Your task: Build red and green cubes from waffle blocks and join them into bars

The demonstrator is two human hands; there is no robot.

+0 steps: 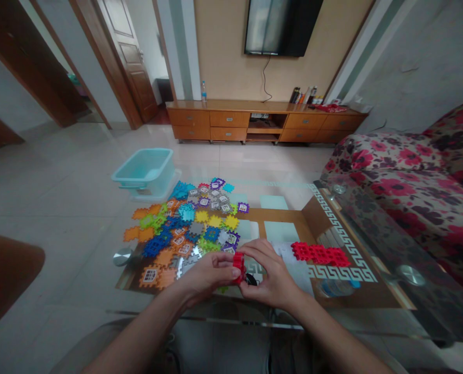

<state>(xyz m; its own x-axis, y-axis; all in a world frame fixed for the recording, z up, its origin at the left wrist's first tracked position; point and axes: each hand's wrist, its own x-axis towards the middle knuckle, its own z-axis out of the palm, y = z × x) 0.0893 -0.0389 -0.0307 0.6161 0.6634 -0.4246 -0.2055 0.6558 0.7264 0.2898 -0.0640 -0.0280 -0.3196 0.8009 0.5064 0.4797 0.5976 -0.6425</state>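
Note:
Between my two hands, above the near edge of the glass table, is a small red interlocking block piece [238, 266]. My left hand [213, 270] pinches it from the left, thumb in front. On its other side, my right hand [268, 272] has fingers over the top and thumb below, gripping the right side. A row of joined red blocks [320, 254] lies to the right of my right hand. Left of and beyond my hands spread many flat interlocking tiles [196, 228] in orange, blue, yellow, grey, green and purple, some with window patterns.
A pale turquoise plastic tub [147, 169] stands at the table's far left. Near the right front, a clear water bottle [338, 287] lies on its side. The glass table [356, 306] has a patterned border. A flowered sofa [406, 192] is on the right, a wooden TV cabinet [229, 119] beyond.

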